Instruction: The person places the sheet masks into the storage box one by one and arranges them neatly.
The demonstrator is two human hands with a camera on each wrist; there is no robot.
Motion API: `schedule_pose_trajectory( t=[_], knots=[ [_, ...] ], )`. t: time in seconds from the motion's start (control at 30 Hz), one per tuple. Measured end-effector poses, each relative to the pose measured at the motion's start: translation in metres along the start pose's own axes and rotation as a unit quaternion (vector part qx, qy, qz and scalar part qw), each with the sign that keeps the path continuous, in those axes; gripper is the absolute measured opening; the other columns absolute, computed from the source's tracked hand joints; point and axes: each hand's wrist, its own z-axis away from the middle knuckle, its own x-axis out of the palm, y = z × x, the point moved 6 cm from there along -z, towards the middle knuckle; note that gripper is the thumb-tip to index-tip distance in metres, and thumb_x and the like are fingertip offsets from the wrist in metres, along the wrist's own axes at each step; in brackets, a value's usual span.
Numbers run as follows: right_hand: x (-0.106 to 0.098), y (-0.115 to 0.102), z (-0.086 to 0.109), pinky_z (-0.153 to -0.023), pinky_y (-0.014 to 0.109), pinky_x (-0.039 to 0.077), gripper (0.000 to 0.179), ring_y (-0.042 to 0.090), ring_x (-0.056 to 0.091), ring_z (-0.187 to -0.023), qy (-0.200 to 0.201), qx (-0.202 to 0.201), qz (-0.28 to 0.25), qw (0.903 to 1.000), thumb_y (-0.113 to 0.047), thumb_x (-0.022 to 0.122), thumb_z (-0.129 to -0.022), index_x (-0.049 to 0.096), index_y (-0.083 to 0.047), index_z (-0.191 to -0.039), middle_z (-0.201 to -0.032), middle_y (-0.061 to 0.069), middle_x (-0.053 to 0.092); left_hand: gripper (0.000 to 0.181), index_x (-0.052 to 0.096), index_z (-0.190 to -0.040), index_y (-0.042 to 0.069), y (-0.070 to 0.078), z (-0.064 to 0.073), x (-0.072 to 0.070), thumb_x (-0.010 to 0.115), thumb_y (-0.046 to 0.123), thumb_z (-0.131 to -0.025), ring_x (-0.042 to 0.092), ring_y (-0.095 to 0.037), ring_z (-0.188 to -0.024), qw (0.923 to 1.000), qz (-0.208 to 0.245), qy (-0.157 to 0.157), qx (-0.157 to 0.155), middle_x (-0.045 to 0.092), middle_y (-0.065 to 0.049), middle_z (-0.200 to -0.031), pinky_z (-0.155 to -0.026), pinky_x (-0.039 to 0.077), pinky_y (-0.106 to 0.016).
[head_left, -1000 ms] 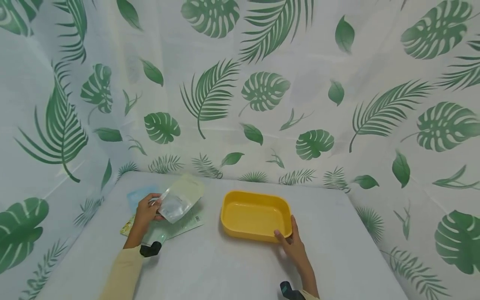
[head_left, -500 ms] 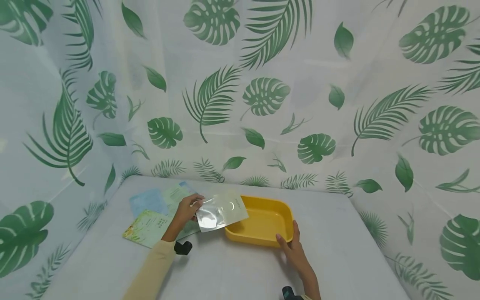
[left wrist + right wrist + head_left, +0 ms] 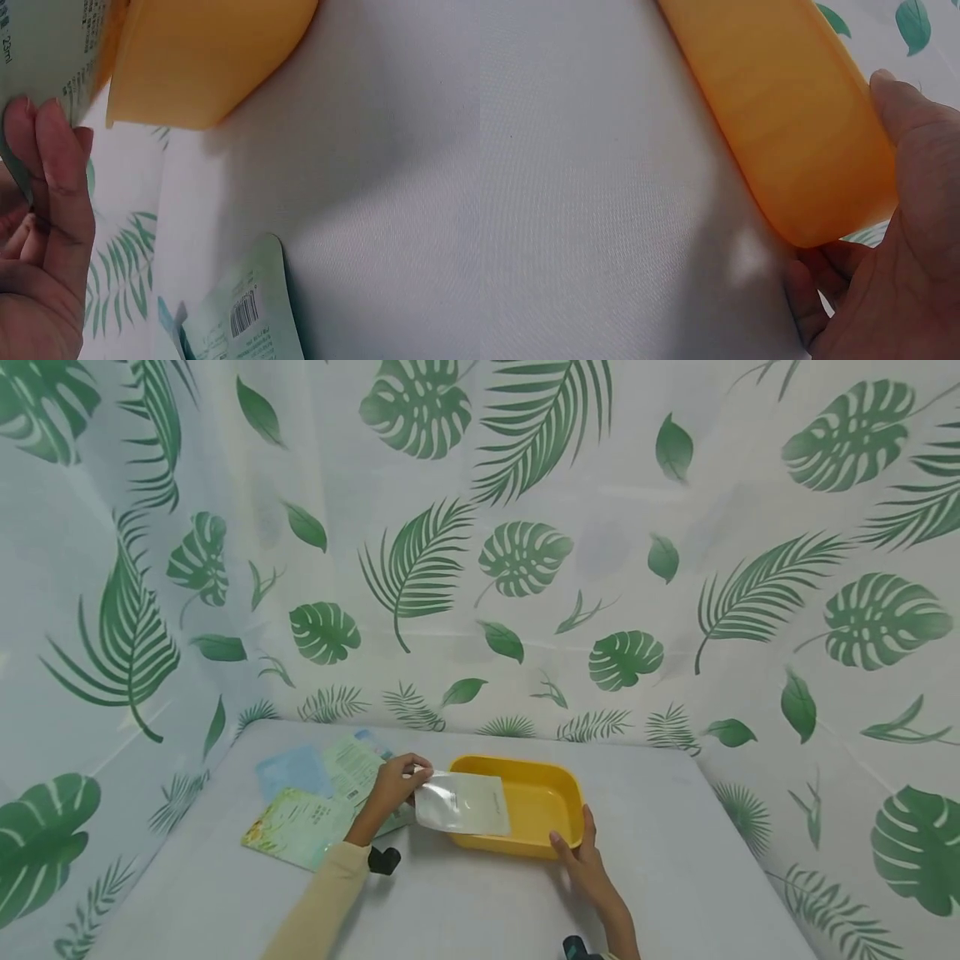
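Note:
My left hand (image 3: 393, 789) pinches one end of a flat, shiny silver and pale green sachet (image 3: 472, 802), thumb on one face and fingers behind. The sachet's free end reaches over the left half of a yellow rectangular tray (image 3: 543, 802). In the left wrist view the fingers (image 3: 60, 150) lie against the sachet's printed back, which reads 23ml. At the tray's near right corner, my right hand (image 3: 588, 864) grips the wall. The right wrist view has the thumb (image 3: 900, 101) at the tray's rim and the other fingers low around the corner.
Left of the tray, several flat sachets overlap on the white table (image 3: 450, 918): a light blue one (image 3: 295, 770), a green and yellow one (image 3: 300, 827) and a pale green one with a barcode (image 3: 352, 767). A leaf-print curtain (image 3: 525, 560) encloses the table behind and at the sides.
My left hand has lifted the sachet away from the pile and carried it right, over the tray's left part, where it now lies lower. My right hand stays at the tray's corner.

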Motion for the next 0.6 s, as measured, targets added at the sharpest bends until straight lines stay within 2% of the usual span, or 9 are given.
schedule_pose_trajectory(
  t=[0.17,0.33,0.5,0.6],
  knots=[
    [0.001,0.0,0.0,-0.114,0.062,0.016,0.09,0.051,0.015,-0.145,0.002,-0.005,-0.003,1.0,-0.045,0.048,-0.1,-0.015,-0.01,-0.154,-0.16,0.031,0.005,0.018,0.066,-0.104,0.003,0.006,0.0,0.006,0.064,0.018,-0.094,0.066,-0.018,-0.063,0.9994,-0.015,-0.029,0.004,0.069,-0.016,-0.096,-0.057,0.058,-0.043],
    [0.0,-0.001,0.001,-0.114,0.062,0.017,0.091,0.052,0.015,-0.144,0.003,0.004,-0.004,1.0,-0.046,0.048,-0.1,-0.015,-0.011,-0.154,-0.159,0.031,0.005,0.014,0.068,-0.104,0.0,0.011,0.003,0.011,0.062,0.008,-0.094,0.068,-0.017,-0.073,0.9963,-0.026,-0.082,0.007,0.067,-0.02,-0.108,-0.065,0.059,-0.039],
    [0.0,-0.003,0.001,-0.114,0.063,0.018,0.091,0.053,0.017,-0.143,0.007,0.005,0.001,1.0,-0.046,0.049,-0.099,-0.014,-0.01,-0.154,-0.159,0.032,0.007,0.024,0.063,-0.116,-0.004,0.02,0.006,0.014,0.06,-0.003,-0.092,0.066,-0.023,-0.075,0.9888,-0.016,-0.132,0.067,0.062,-0.025,-0.122,-0.07,0.057,-0.047],
    [0.0,-0.003,0.002,-0.113,0.064,0.019,0.09,0.053,0.017,-0.143,0.007,0.002,-0.001,1.0,-0.045,0.049,-0.099,-0.013,-0.009,-0.154,-0.158,0.033,0.008,0.03,0.06,-0.122,-0.003,0.025,0.006,0.016,0.058,-0.005,-0.092,0.064,-0.028,-0.071,0.9853,-0.018,-0.136,0.102,0.063,-0.025,-0.12,-0.069,0.057,-0.047]
  ],
)
